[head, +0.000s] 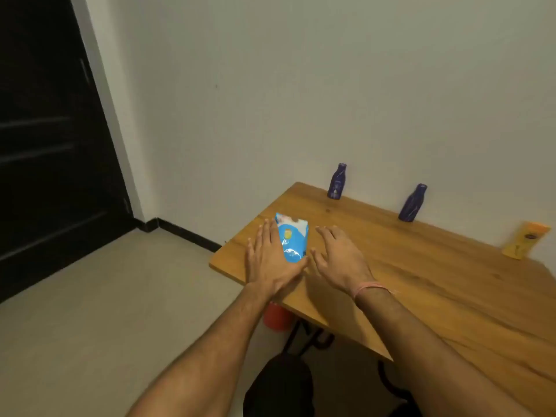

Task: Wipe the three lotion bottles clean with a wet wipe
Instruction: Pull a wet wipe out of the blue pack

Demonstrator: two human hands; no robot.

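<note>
Wooden table (421,275) against a pale wall (301,85); both hands' grips apart beside the wipe pack (291,240).

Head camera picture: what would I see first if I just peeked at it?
First, the bright blue wet wipe pack near the left corner of the wooden table, with the left hand touching its side and the right hand flat beside it. Next, two dark blue bottles and a yellow bottle lined up against the wall.
</note>
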